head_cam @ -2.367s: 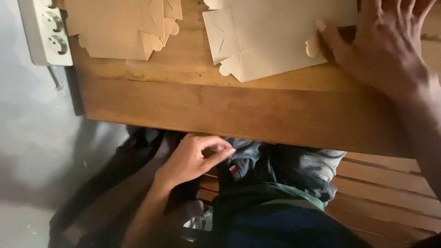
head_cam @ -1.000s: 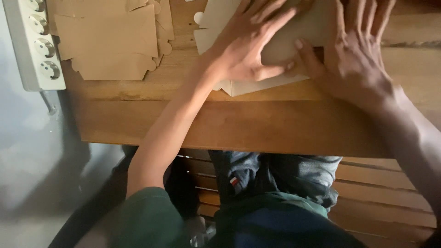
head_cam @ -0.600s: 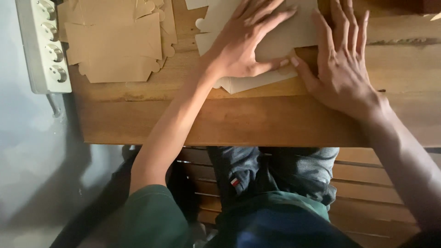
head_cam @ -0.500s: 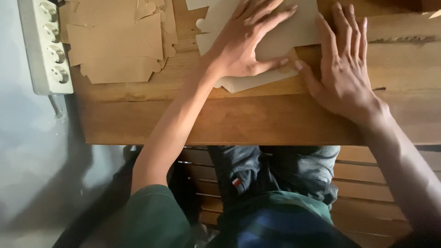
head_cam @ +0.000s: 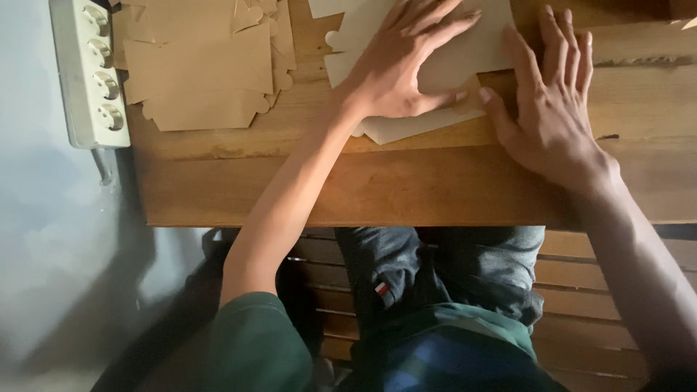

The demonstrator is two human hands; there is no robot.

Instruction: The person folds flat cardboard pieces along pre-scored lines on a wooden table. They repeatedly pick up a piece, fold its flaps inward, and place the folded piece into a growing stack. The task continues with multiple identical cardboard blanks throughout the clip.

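Flat die-cut cardboard blank [head_cam: 435, 65], pale, held under two hands on a wooden surface [head_cam: 406, 181].

Left hand [head_cam: 406, 69]: fingers spread, palm pressing flat on the blank's middle. Right hand [head_cam: 555, 109]: fingers spread, flat, thumb touching the blank's near right edge, the blank lying just left of and partly beneath it. Handling note: keep even downward pressure so the sheet does not slide. Adjacent: brown stack of blanks [head_cam: 207, 65], well apart to the left; white power strip [head_cam: 91, 72] at the surface's left edge.

Short green sleeve [head_cam: 258, 341] on the left arm; right forearm bare; grey jeans [head_cam: 443, 276] with a small red-white-blue tag [head_cam: 382, 290]; no rings or watch.
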